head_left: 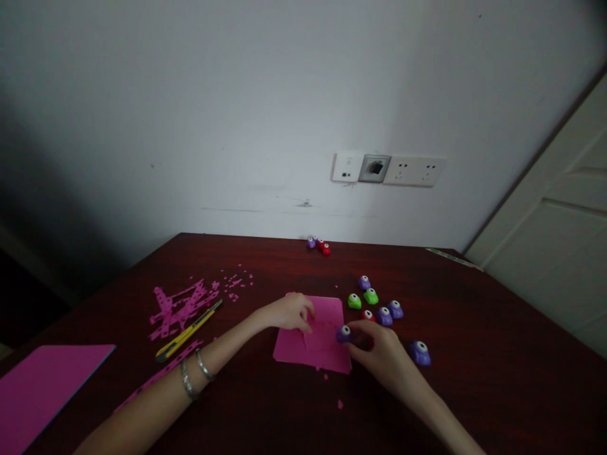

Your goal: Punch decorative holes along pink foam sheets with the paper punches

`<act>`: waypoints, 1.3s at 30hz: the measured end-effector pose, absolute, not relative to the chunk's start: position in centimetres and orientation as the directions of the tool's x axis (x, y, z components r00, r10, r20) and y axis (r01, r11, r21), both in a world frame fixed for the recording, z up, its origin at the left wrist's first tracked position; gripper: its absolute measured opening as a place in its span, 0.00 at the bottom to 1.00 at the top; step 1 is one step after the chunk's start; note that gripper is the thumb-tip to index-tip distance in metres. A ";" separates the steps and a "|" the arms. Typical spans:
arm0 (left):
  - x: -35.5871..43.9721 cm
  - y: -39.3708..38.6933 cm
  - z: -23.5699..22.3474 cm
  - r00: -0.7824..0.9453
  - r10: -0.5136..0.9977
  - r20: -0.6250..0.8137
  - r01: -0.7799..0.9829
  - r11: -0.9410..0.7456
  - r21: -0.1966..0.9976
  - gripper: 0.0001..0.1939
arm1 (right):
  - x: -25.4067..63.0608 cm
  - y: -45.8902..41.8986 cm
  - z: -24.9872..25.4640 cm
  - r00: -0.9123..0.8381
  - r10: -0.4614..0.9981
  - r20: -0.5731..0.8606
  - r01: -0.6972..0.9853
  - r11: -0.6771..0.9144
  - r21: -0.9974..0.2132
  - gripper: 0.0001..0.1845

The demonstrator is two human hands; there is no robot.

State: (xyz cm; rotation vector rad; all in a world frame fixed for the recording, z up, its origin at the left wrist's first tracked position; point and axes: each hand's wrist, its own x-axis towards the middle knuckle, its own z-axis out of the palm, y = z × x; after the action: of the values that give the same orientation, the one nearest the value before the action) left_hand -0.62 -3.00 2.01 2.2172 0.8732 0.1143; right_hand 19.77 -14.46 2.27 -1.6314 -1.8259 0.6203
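A stack of pink paper sheets (327,360) lies on the table with a smaller pink piece (322,338) on top. My left hand (291,311) rests over its left part, fingers curled and closed at the pink paper. Between the thumb and fingers of my right hand (379,351) is a small purple craft punch (344,333), held at the stack's right edge. Just beyond that hand stand more punches: green (354,301), red (368,315) and purple (384,316). Another purple punch (420,352) sits to the right of my right hand.
Pink paper scraps (177,309) and tiny cut-out bits (234,284) lie at the left, beside a yellow utility knife (190,332). A large pink sheet (52,385) is at the near left. Several small punches (325,249) stand by the wall at the back of the dark table (275,411).
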 end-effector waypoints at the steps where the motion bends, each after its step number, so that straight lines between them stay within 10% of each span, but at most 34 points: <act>1: -0.7 -2.9 2.0 0.769 0.613 -0.182 0.548 -0.486 0.681 0.10 | 19.7 -14.5 2.4 -0.058 0.992 0.115 0.702 0.123 -0.702 0.12; 39: -1.0 -1.4 1.9 0.697 0.711 -0.094 0.242 -0.109 0.964 0.11 | 18.4 -14.8 0.4 0.035 0.987 0.157 0.670 0.094 -0.737 0.10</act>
State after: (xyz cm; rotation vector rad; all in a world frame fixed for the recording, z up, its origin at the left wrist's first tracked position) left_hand -1.04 -1.41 1.86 1.6761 0.7777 0.4738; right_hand 18.40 -14.76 0.42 -1.6429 -1.7027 0.6010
